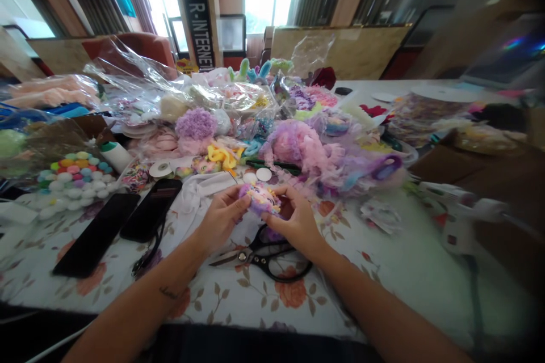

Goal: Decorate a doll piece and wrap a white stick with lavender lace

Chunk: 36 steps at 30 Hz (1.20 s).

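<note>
A small fluffy purple, pink and yellow craft piece (260,199) is held up between both hands over the flowered tablecloth (213,300). My left hand (223,216) pinches its left side with thumb and fingers. On the other side, my right hand (297,221) grips it, fingers curled behind and thumb at the lower edge. Beneath the hands lie black-handled scissors (266,261), blades pointing left, partly hidden by my right hand. A bit of purple fluff shows under the piece, near the scissors' handles.
Two black phones (151,210) lie at the left, near white and coloured pompoms (76,181). Across the back spreads a pile of plastic bags and fluffy yarn (298,144). A white glue gun (462,215) and a brown box (460,164) are at the right.
</note>
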Available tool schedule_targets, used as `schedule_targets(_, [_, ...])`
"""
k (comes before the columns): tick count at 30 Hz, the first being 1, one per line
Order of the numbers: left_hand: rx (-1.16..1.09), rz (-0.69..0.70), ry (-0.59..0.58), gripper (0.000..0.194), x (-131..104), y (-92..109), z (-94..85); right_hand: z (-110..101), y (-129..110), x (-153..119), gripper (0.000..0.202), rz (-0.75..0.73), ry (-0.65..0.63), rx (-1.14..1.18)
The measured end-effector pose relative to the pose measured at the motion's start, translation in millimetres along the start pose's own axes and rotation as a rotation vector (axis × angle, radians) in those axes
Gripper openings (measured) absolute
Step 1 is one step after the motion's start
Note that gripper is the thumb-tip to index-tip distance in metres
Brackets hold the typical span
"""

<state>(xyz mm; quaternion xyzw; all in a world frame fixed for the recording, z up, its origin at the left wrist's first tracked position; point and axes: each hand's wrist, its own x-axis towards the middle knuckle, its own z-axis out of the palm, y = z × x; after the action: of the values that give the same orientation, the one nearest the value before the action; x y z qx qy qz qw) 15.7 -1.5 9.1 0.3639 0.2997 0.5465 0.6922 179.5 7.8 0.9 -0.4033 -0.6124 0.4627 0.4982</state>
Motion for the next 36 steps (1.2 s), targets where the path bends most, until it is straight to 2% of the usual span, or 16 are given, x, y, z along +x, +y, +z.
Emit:
schedule_targets(4, [-0.075,-0.009,-0.003,0.026,2,-1,-0.5,0,0,1,0.035,-0.024,-0.01,0.01])
schedule_targets(9, [-0.152,-0.045,0.098,0.025,4,-2,-2.7,0,-3,-2,0.034,-0.086,-0.024,-0.021])
schedule_targets(20, [-0.184,-0.046,0.095,0.02,3,-2,-6.1,0,1,-4,0.035,-0.148,-0.018,-0.078])
schedule_targets(23, [-0.153,-0.023,0.112,0.022,4,-2,-1.4,2,-2,-3,0.036,-0.117,0.005,-0.075])
schedule_targets(28, [-0.037,0.016,-0.017,0.038,1,-1,3.9,2,2,3,0.037,-0.01,0.043,0.069])
schedule_targets(31, [0.008,-0.007,0.01,0.048,2,-1,0.8,2,5,5,0.042,0.04,0.038,0.097])
schedule_targets(36, [-0.042,0.016,0.052,0.046,6,-1,-5.9,4,-1,1,0.053,0.175,0.014,0.114])
